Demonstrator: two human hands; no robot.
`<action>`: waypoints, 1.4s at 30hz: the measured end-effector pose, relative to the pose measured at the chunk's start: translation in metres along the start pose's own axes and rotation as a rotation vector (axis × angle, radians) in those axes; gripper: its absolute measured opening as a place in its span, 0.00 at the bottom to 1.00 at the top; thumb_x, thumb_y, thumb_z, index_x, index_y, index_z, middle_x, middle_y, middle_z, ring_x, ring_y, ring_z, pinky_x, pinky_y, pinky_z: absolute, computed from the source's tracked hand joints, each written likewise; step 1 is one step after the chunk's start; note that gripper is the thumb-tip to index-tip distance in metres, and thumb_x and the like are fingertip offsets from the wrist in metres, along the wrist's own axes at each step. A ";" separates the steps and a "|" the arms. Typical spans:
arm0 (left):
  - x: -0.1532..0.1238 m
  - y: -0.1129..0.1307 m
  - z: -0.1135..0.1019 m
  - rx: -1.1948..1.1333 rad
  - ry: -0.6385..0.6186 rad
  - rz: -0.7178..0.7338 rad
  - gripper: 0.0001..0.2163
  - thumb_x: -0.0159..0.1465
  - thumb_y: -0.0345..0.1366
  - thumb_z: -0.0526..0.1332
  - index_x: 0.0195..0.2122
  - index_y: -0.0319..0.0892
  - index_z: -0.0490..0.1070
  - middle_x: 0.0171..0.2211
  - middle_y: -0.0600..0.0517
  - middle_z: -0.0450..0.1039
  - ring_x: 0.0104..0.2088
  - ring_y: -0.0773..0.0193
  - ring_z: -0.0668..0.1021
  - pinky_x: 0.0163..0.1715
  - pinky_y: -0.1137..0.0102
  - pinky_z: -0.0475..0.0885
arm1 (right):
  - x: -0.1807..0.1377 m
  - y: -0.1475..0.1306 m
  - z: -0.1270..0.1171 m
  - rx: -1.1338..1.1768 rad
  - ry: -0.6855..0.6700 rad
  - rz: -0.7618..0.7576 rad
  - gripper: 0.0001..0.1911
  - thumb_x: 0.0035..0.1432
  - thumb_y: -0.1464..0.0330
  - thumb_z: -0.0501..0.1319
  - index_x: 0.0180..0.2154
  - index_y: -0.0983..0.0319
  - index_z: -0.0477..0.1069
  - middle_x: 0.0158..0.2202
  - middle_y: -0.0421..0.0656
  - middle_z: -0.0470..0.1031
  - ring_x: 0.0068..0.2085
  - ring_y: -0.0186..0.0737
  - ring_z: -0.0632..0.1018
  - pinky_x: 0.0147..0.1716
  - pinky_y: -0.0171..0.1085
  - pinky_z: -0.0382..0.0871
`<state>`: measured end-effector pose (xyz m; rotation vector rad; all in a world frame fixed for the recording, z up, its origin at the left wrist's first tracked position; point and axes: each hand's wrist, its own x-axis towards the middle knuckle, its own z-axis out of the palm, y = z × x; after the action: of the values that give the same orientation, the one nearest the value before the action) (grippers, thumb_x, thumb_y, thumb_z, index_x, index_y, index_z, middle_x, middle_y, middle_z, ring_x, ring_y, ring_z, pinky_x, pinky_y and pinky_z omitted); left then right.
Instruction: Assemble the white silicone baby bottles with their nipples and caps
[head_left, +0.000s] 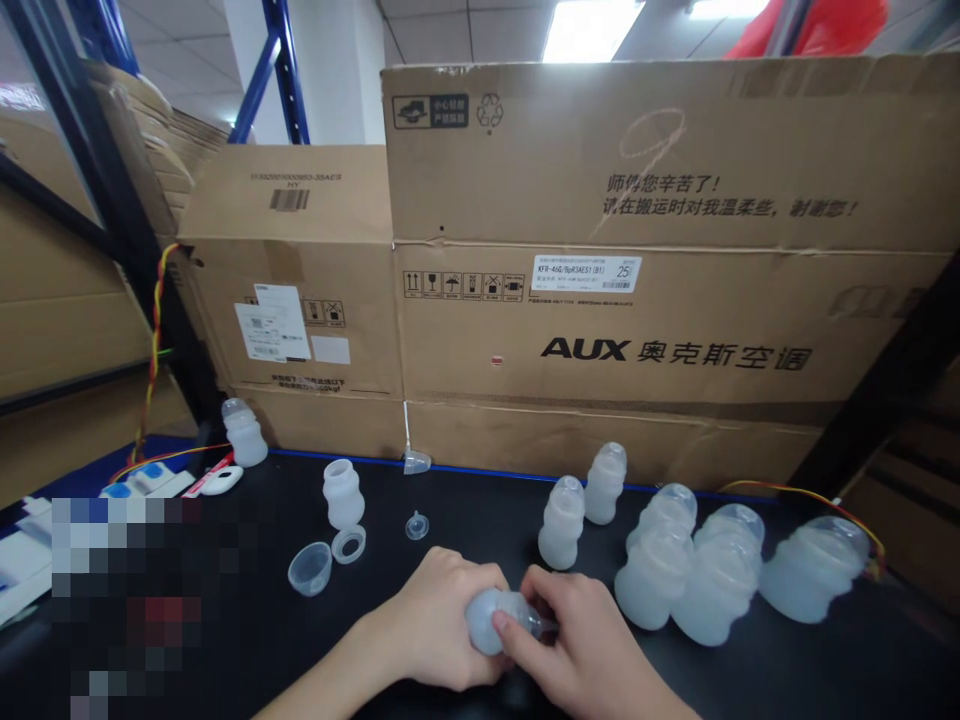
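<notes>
A small translucent baby bottle [487,622] lies sideways between my hands, its narrow nipple end pointing right. My left hand [442,620] is wrapped around the bottle's body. At the nipple and collar end, the fingers of my right hand [581,635] are closed on the same bottle. Ahead and to the left stands an uncapped bottle [343,498]. Close to its base lie a ring collar [349,545] and an upturned dome cap [310,568]. A loose clear nipple [417,525] rests on the black tabletop beyond my left hand.
Several capped bottles [716,580] stand to the right. Another capped bottle [244,433] is at the far left. Large cardboard boxes [660,310] wall off the back edge, with a clear cone-shaped piece [417,461] in front. Dark posts [862,370] flank the black table.
</notes>
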<state>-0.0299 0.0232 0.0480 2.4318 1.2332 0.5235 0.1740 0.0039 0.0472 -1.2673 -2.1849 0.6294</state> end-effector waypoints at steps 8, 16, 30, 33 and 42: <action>-0.001 -0.003 0.006 0.081 -0.027 -0.005 0.15 0.47 0.45 0.72 0.35 0.50 0.75 0.25 0.59 0.77 0.27 0.57 0.80 0.33 0.67 0.68 | 0.003 0.008 0.014 -0.106 -0.020 0.083 0.31 0.69 0.47 0.54 0.20 0.59 0.58 0.18 0.35 0.57 0.21 0.33 0.57 0.25 0.38 0.44; 0.000 -0.010 0.002 0.050 0.010 0.004 0.13 0.49 0.45 0.70 0.33 0.49 0.71 0.26 0.58 0.75 0.27 0.60 0.77 0.30 0.69 0.65 | 0.000 0.006 0.002 0.095 -0.013 -0.168 0.18 0.65 0.57 0.64 0.53 0.55 0.71 0.40 0.40 0.79 0.34 0.39 0.77 0.34 0.35 0.66; -0.002 -0.005 0.001 0.078 -0.020 -0.010 0.12 0.45 0.41 0.67 0.29 0.50 0.67 0.21 0.59 0.67 0.23 0.61 0.72 0.27 0.68 0.61 | 0.005 0.008 0.008 -0.086 -0.002 -0.099 0.17 0.62 0.52 0.64 0.35 0.60 0.74 0.28 0.40 0.76 0.27 0.39 0.75 0.29 0.35 0.61; -0.002 -0.005 0.003 0.123 -0.014 0.002 0.12 0.46 0.41 0.67 0.29 0.49 0.67 0.23 0.59 0.73 0.24 0.58 0.76 0.29 0.66 0.63 | 0.004 0.007 0.009 -0.125 0.003 -0.063 0.21 0.63 0.50 0.61 0.29 0.59 0.70 0.26 0.41 0.75 0.26 0.38 0.73 0.28 0.35 0.57; -0.002 -0.008 0.010 0.174 -0.050 0.039 0.14 0.46 0.41 0.69 0.34 0.48 0.70 0.27 0.59 0.79 0.28 0.55 0.82 0.36 0.63 0.68 | 0.003 0.004 0.018 -0.162 0.012 0.074 0.26 0.64 0.49 0.56 0.22 0.59 0.61 0.19 0.39 0.71 0.22 0.34 0.67 0.26 0.37 0.47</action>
<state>-0.0319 0.0242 0.0352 2.6010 1.2605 0.3771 0.1640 0.0058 0.0315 -1.4365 -2.2255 0.4796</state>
